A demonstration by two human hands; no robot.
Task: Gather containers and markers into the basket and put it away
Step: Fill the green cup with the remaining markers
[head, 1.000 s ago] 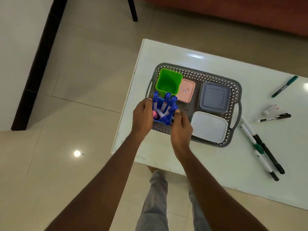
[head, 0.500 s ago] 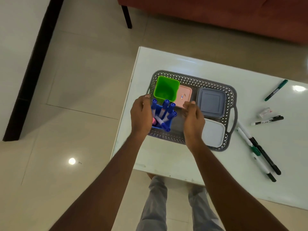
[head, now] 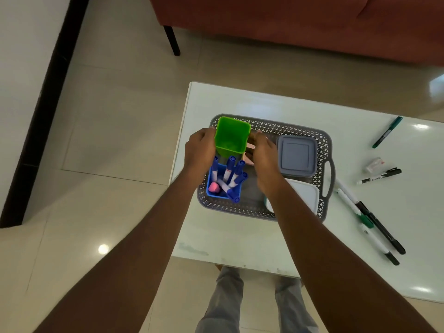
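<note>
Apparently squaring things up, the left hand (head: 200, 150) curls its fingers (head: 209, 132) against the left wall of the green cup (head: 231, 138). The cup stands in the far left corner of the basket (head: 240, 209), probably to sit tight there. Just nearer, the blue cup (head: 212, 194) keeps the blue markers (head: 227, 173) bundled together. The right hand (head: 264, 157) hovers at the green cup's right side, fingers bent. Whether it grips the cup or the pink box (head: 251, 146) I cannot tell. Two lidded boxes, grey (head: 296, 155) and white (head: 306, 193), fill the basket's right half. Loose markers (head: 380, 229) lie on the counter (head: 240, 236), so gathering seems unfinished.
</note>
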